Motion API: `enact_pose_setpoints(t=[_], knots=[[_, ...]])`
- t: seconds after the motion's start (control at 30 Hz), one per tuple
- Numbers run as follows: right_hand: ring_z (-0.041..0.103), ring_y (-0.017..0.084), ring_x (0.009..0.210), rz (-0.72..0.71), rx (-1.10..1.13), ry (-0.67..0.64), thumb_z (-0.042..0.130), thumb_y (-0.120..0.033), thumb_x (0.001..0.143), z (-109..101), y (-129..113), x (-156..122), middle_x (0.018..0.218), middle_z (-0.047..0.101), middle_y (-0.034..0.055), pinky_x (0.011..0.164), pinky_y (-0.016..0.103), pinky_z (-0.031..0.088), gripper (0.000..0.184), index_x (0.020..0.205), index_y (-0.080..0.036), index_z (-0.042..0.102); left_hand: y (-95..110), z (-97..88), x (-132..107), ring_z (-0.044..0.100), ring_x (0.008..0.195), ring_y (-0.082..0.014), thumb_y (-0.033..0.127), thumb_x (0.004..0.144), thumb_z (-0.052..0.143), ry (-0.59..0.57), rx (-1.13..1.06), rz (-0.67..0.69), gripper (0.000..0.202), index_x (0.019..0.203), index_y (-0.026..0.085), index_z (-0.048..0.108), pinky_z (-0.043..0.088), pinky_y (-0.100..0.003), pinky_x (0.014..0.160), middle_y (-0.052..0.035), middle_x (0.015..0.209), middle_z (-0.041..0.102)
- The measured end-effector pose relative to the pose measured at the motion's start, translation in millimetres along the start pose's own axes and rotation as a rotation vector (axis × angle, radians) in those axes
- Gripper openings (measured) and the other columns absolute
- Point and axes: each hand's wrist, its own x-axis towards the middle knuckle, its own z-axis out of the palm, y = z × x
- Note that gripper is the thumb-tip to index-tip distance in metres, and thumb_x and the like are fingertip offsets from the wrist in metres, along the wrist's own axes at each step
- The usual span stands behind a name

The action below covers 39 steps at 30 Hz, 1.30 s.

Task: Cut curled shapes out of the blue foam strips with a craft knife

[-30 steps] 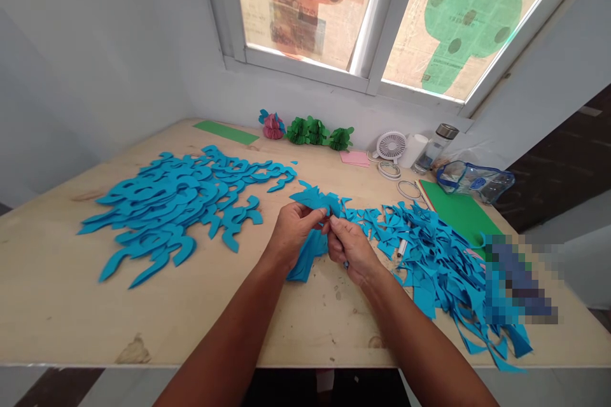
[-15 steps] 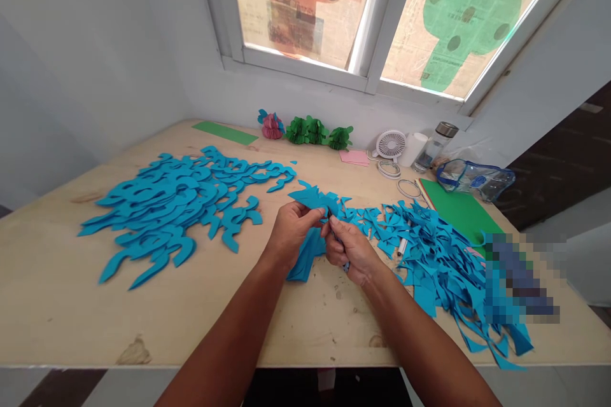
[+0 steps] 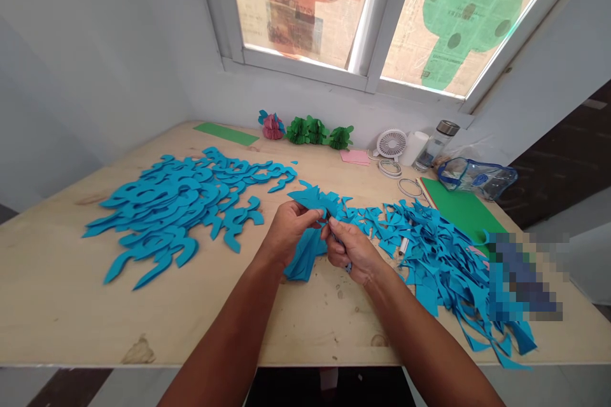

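My left hand (image 3: 292, 227) pinches a piece of blue paper (image 3: 309, 197) between thumb and fingers, raised a little over the table. Close against it, my right hand (image 3: 351, 248) is closed round a pair of scissors (image 3: 338, 240); their blades meet the paper and are mostly hidden by it and my fingers. Under my hands lie folded blue sheets (image 3: 302, 261). To the left spreads a pile of curved blue cut-outs (image 3: 172, 194). Blue paper scraps (image 3: 434, 254) are heaped to the right, with a white marker (image 3: 403, 247) among them.
Along the back stand green paper ornaments (image 3: 312, 131), a pink one (image 3: 273, 126), a small white fan (image 3: 391, 143) and a bottle (image 3: 435, 146). A clear pouch (image 3: 477, 177) and green sheets (image 3: 461, 206) are at the right. A green strip (image 3: 226, 133) lies at the back left.
The view has shifted very slightly. Both hands stay in nearly the same place, holding the paper and the scissors.
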Motion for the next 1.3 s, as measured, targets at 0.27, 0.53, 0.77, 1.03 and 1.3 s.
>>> enact_pose_setpoints(t=[0.27,0.53,0.77,1.03,1.3], knots=[[0.019,0.002,0.031,-0.008,-0.023,0.020,0.065,-0.058,0.072,4,-3,-3,0.043,0.032,-0.0111,0.034,0.019,0.010,0.043,0.073,-0.015,0.058,2,-3.1,-1,0.047,0.050,-0.0115,0.023,0.061,0.066,-0.020,0.130,-0.025,0.021,0.043,0.017,0.057,0.040,-0.025,0.054,0.0030,0.044,0.051],[0.019,0.002,0.031,0.025,-0.036,0.053,0.066,-0.057,0.071,5,-4,-3,0.042,0.034,-0.0103,0.034,0.020,0.009,0.043,0.070,-0.015,0.058,0,-5.7,2,0.049,0.052,-0.0131,0.020,0.059,0.065,-0.037,0.149,-0.015,0.017,0.044,0.018,0.057,0.040,-0.026,0.053,0.0020,0.046,0.054],[0.020,0.001,0.030,0.054,-0.029,0.062,0.068,-0.057,0.069,2,-4,-2,0.041,0.036,-0.0103,0.034,0.020,0.009,0.043,0.069,-0.015,0.058,-5,-7.1,5,0.052,0.055,-0.0135,0.022,0.059,0.067,-0.021,0.096,-0.028,0.017,0.048,0.018,0.056,0.042,-0.026,0.056,0.0015,0.050,0.056],[0.020,0.001,0.030,0.056,0.002,0.077,0.069,-0.057,0.068,3,-3,-2,0.040,0.036,-0.0104,0.034,0.020,0.008,0.044,0.067,-0.014,0.058,-8,-5.6,6,0.054,0.055,-0.0133,0.023,0.058,0.068,0.024,0.044,-0.045,0.017,0.051,0.017,0.055,0.044,-0.026,0.057,0.0024,0.050,0.055],[0.020,0.001,0.030,0.058,0.029,0.061,0.068,-0.056,0.070,3,-1,-1,0.041,0.037,-0.0105,0.034,0.020,0.009,0.043,0.069,-0.015,0.058,-11,0.9,4,0.050,0.053,-0.0105,0.025,0.059,0.068,0.039,-0.086,-0.058,0.015,0.058,0.016,0.056,0.044,-0.025,0.059,0.0047,0.054,0.054]])
